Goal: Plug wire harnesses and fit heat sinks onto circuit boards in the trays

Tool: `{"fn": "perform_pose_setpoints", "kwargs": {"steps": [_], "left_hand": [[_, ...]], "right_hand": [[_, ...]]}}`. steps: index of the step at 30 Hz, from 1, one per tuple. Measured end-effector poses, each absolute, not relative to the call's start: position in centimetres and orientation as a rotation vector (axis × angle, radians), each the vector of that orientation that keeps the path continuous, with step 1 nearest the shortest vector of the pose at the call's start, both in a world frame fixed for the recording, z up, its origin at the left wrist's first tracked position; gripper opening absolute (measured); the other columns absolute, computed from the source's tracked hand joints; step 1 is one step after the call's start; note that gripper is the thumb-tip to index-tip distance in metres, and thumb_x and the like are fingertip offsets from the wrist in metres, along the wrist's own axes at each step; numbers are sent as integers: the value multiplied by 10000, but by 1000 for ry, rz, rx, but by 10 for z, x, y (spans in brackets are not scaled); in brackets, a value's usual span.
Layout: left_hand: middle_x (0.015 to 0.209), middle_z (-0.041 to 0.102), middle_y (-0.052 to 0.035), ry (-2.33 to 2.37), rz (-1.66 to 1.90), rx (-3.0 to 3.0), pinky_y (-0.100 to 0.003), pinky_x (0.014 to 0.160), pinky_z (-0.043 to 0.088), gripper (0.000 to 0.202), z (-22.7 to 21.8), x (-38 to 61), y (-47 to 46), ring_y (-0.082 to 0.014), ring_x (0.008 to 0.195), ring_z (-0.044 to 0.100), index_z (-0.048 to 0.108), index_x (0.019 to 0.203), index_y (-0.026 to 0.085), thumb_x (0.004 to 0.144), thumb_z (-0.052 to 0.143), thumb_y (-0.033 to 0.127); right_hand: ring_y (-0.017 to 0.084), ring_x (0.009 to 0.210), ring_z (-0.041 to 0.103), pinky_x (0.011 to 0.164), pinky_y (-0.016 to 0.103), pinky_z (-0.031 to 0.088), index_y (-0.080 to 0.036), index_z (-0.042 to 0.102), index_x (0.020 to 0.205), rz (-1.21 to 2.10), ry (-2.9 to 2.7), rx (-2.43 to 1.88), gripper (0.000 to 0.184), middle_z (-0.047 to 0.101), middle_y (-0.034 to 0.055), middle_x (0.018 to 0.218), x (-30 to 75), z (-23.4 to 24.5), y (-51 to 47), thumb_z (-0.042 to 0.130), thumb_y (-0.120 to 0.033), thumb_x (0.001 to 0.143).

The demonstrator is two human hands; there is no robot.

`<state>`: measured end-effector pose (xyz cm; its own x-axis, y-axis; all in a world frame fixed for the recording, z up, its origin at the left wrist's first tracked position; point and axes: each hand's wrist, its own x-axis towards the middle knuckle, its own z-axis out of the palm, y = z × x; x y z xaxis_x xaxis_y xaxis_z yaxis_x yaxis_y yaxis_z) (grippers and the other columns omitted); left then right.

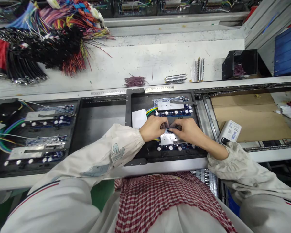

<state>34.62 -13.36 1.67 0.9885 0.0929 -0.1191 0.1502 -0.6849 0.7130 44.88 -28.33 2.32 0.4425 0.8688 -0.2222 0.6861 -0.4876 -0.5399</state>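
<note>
Many wire bundles [46, 42] beyond the hands [152, 128] [186, 131]

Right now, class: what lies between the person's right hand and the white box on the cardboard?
In the head view, the right hand and the white box are separated by the black tray, then a grey metal conveyor rail.

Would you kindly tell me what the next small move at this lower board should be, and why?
I'd probably seat the dark strip pinched between the left hand and right hand squarely on the silver plate. It sits at the plate's upper edge, and the upper plate in this black tray seems to carry a similar strip.
</note>
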Motion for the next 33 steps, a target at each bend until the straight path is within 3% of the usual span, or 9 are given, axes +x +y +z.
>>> {"fn": "perform_pose_setpoints", "kwargs": {"steps": [9, 13, 17, 22, 33], "left_hand": [[705, 647, 11, 53, -301, 2471, -259, 657, 442, 378, 22, 358, -132, -175, 727, 622, 467, 1045, 135, 691, 584, 75], [943, 642, -72, 63, -147, 2666, -312, 752, 477, 419, 43, 333, -128, -211, 955, 585, 397, 1229, 128, 825, 508, 119], [961, 604, -83, -74, -70, 2860, -338, 737, 497, 252, 64, 285, -133, -221, 926, 542, 562, 1079, 150, 870, 425, 118], [940, 583, -83, -179, -76, 2852, -342, 719, 505, 384, 51, 263, -148, -205, 844, 518, 522, 1215, 185, 865, 393, 95], [941, 551, -98, -85, 3, 2767, -355, 721, 497, 390, 30, 264, -148, -213, 854, 474, 552, 1194, 194, 850, 403, 87]], "right_hand": [[153, 631, 586, 602, 261, 368, -192, 692, 852, 758, -1424, -2298, 112, 684, 17, 713, 455, 26, -280, 609, -246, 799], [133, 592, 570, 573, 243, 368, -191, 698, 807, 868, -1388, -2237, 91, 671, 7, 669, 458, 25, -276, 624, -238, 784], [124, 585, 567, 572, 238, 374, -191, 705, 795, 912, -1391, -2200, 89, 677, 5, 674, 461, 25, -272, 627, -232, 784], [118, 559, 551, 559, 239, 372, -190, 708, 815, 931, -1405, -2172, 101, 675, 7, 670, 461, 25, -272, 616, -222, 789], [117, 566, 524, 562, 250, 365, -189, 699, 809, 986, -1395, -2201, 122, 661, 10, 680, 463, 27, -272, 588, -235, 791]]}}
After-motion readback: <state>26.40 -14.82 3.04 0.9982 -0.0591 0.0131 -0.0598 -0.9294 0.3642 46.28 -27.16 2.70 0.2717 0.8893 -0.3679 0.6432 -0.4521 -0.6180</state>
